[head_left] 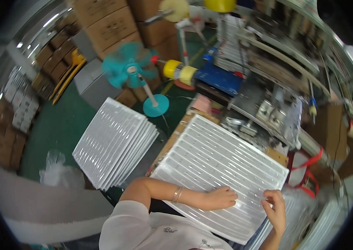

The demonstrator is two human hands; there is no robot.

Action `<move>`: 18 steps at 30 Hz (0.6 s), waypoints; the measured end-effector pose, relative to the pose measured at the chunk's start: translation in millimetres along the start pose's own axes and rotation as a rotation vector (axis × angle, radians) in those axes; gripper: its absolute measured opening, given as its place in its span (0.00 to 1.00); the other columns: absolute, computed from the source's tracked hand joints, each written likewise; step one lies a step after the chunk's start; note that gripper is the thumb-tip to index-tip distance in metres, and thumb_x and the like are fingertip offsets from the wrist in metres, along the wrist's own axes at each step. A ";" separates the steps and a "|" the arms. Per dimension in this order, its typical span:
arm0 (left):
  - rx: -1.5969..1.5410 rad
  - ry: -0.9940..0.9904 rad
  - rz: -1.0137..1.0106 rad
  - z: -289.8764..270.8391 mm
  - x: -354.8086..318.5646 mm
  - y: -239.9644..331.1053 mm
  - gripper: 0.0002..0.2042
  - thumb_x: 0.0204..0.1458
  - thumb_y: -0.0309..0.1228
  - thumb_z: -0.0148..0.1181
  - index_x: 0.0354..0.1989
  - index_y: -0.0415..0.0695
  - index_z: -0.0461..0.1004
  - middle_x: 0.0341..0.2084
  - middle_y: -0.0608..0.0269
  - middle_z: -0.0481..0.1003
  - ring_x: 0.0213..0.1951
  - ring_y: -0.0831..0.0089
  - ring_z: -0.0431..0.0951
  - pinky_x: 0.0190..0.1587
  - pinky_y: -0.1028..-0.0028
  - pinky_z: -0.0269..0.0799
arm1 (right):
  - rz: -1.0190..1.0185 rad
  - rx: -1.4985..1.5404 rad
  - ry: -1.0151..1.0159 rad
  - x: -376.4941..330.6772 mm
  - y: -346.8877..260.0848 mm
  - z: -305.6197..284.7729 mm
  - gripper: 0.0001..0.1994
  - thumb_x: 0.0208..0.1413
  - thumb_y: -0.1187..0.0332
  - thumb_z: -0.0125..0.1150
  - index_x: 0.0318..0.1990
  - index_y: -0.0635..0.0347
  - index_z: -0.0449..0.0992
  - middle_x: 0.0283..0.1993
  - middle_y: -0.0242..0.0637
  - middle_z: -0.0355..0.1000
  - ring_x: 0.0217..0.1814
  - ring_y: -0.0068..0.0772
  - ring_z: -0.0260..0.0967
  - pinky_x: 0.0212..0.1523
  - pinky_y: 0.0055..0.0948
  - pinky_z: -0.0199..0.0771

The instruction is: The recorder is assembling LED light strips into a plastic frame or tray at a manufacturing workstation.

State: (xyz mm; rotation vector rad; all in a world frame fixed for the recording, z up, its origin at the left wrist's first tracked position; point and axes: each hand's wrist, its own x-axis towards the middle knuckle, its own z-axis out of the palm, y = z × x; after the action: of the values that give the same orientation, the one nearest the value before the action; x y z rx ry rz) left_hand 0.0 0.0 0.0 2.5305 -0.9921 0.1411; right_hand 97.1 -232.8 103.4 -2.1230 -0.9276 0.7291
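A large white ribbed plastic sheet [222,160] lies tilted across the work surface in front of me, with rows of long raised ridges and small dark marks along them. My left hand [220,198], below a bracelet on the wrist, rests on the sheet's near part. Its fingers are curled down and close together; what they hold, if anything, is hidden. At the sheet's right edge is my right hand [275,206], its thumb and bent forefinger apart and nothing visible between them.
To the left stands a pile of similar white sheets [114,143]. Behind it is a turquoise fan [131,70] on a round base. A machine with metal blocks [270,109] borders the far right. Clear plastic wrap [297,212] lies right of my right hand. Cardboard boxes [112,25] rise at the back.
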 end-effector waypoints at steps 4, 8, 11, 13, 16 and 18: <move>0.219 0.052 0.038 -12.5 -22.9 -29.3 0.10 0.42 0.28 0.56 0.33 0.42 0.68 0.25 0.66 0.67 0.33 0.71 0.68 0.43 0.71 0.61 | 0.020 0.019 0.450 24.9 -14.4 13.0 0.15 0.46 0.80 0.56 0.44 0.58 0.70 0.45 0.33 0.65 0.43 0.27 0.67 0.38 0.20 0.69; 0.244 -0.078 0.042 -24.8 -24.1 -5.0 0.14 0.44 0.31 0.57 0.40 0.40 0.70 0.26 0.65 0.68 0.33 0.70 0.69 0.42 0.72 0.60 | -0.267 0.062 0.797 -6.9 -24.8 -33.4 0.16 0.54 0.74 0.52 0.51 0.63 0.64 0.48 0.38 0.65 0.45 0.26 0.64 0.44 0.23 0.66; 0.039 0.201 0.015 -22.8 -30.3 -12.5 0.20 0.47 0.33 0.57 0.48 0.37 0.68 0.28 0.62 0.70 0.31 0.67 0.70 0.40 0.70 0.63 | -0.258 0.267 0.903 -3.3 -63.8 -42.9 0.13 0.60 0.71 0.46 0.51 0.64 0.63 0.49 0.41 0.66 0.39 0.24 0.67 0.36 0.21 0.68; -0.017 0.233 -0.009 -51.7 -19.1 -17.3 0.22 0.47 0.33 0.58 0.51 0.39 0.67 0.32 0.61 0.71 0.33 0.66 0.71 0.40 0.68 0.64 | -0.113 0.244 0.861 24.1 -69.0 -31.8 0.10 0.61 0.71 0.47 0.47 0.62 0.68 0.44 0.35 0.69 0.34 0.22 0.68 0.31 0.20 0.67; -0.088 0.487 -0.156 -97.1 -20.4 -39.9 0.23 0.46 0.32 0.61 0.53 0.41 0.66 0.38 0.59 0.73 0.35 0.64 0.74 0.38 0.65 0.67 | 0.004 0.184 0.650 64.0 -55.5 -9.6 0.08 0.59 0.71 0.51 0.43 0.64 0.72 0.41 0.32 0.71 0.34 0.18 0.68 0.28 0.17 0.68; -0.079 0.516 -0.265 -114.9 -23.5 -55.7 0.20 0.48 0.32 0.61 0.50 0.43 0.69 0.38 0.59 0.75 0.36 0.64 0.76 0.38 0.66 0.68 | -0.127 0.184 0.706 69.6 -52.9 -9.6 0.10 0.57 0.72 0.55 0.46 0.62 0.72 0.42 0.32 0.73 0.40 0.23 0.72 0.31 0.20 0.71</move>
State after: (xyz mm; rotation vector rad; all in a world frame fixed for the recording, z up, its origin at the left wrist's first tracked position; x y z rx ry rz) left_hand 26.4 99.1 79.5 2.3419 -0.4484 0.6239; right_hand 124.1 -155.4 135.3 -1.9192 -0.5675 -0.0237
